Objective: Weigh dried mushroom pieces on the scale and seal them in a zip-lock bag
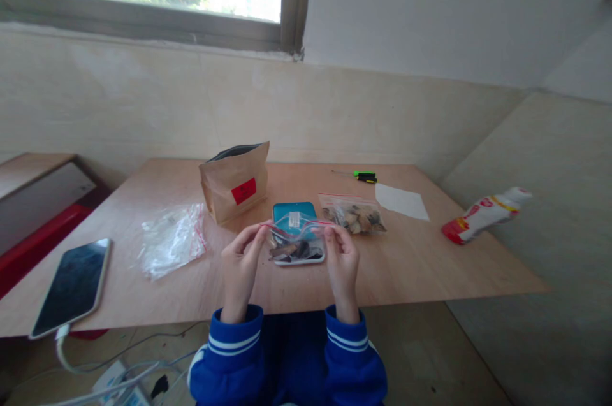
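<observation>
My left hand [241, 262] and my right hand [342, 259] each pinch one end of the red zip edge of a small clear zip bag [296, 241] with dark pieces inside. The bag hangs between them just above a small teal scale [295, 215] with a white platform. A second clear zip bag [356, 216] filled with brownish pieces lies just right of the scale. A brown paper pouch [235, 183] with a red label stands open behind my left hand.
A pile of empty zip bags [172, 240] lies at the left on the wooden table [421, 266]. A phone [71, 287] lies at the table's left corner. A white paper [400, 201], a green-handled tool [363, 176] and a red-white bottle [482, 215] lie to the right.
</observation>
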`<state>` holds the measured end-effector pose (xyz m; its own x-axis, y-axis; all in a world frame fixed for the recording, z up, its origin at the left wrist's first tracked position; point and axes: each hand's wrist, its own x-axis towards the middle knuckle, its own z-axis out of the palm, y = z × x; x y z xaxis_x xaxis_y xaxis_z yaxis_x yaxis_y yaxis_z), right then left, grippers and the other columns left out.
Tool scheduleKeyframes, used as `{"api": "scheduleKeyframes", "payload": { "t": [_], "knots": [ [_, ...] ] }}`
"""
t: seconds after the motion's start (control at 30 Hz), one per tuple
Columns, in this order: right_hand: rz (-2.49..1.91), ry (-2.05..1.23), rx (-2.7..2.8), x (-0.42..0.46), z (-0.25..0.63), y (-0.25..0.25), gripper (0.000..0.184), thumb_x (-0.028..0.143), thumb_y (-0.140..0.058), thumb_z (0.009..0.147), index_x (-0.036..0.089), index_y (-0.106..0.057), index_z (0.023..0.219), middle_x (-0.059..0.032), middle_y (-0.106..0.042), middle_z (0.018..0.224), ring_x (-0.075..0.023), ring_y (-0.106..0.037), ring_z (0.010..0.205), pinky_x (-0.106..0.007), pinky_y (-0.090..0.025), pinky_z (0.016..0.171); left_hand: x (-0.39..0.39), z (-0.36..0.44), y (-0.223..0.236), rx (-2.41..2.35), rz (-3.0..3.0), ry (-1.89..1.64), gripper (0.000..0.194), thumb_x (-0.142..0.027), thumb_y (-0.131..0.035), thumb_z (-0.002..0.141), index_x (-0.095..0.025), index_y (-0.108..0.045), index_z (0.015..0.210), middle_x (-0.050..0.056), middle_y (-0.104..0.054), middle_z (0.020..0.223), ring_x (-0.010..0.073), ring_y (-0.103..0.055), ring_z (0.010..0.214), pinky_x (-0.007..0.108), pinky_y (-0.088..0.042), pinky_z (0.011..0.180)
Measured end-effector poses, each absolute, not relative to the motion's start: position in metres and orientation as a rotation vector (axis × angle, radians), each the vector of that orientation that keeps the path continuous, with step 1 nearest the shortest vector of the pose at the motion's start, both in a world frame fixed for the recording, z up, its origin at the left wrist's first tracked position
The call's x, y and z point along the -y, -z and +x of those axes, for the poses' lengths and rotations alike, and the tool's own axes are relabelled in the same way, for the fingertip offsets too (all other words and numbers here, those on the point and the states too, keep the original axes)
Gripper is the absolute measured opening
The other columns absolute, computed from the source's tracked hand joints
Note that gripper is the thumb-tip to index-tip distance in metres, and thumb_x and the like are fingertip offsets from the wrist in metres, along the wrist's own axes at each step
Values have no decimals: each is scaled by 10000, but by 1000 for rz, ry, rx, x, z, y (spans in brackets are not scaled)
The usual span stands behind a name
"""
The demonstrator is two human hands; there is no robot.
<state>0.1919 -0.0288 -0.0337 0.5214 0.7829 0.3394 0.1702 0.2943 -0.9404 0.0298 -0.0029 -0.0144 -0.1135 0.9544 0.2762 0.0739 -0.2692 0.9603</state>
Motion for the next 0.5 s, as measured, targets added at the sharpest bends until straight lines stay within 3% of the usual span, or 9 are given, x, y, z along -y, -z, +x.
{"api": "scheduleKeyframes", "payload": {
  "t": [0.13,0.27,0.5],
  "knots": [
    [-1216,-483,1065,29,190,31,264,419,-577,889,211,-732,943,-68,-741,1046,-235,-664,1031,-392,-485,947,13,35,-1,-1177,1566,-1493,207,-356,-648,832,-250,-752,977,28,-741,1071,207,-668,1038,340,-498,953],
    [-1226,-573,912,29,192,32,337,469,-555,889,184,-732,918,-79,-764,928,-243,-700,935,-394,-515,896,16,38,-7,-1338,1232,-1771,211,-368,-657,828,-223,-752,949,24,-763,969,186,-698,931,295,-543,844],
    [-1122,-747,843,27,187,36,328,476,-608,845,167,-681,927,-81,-765,847,-239,-728,821,-352,-547,773,21,45,-10,-1267,1387,-1610,237,-394,-656,821,-224,-753,954,25,-764,951,184,-702,887,276,-548,786]
  ]
}}
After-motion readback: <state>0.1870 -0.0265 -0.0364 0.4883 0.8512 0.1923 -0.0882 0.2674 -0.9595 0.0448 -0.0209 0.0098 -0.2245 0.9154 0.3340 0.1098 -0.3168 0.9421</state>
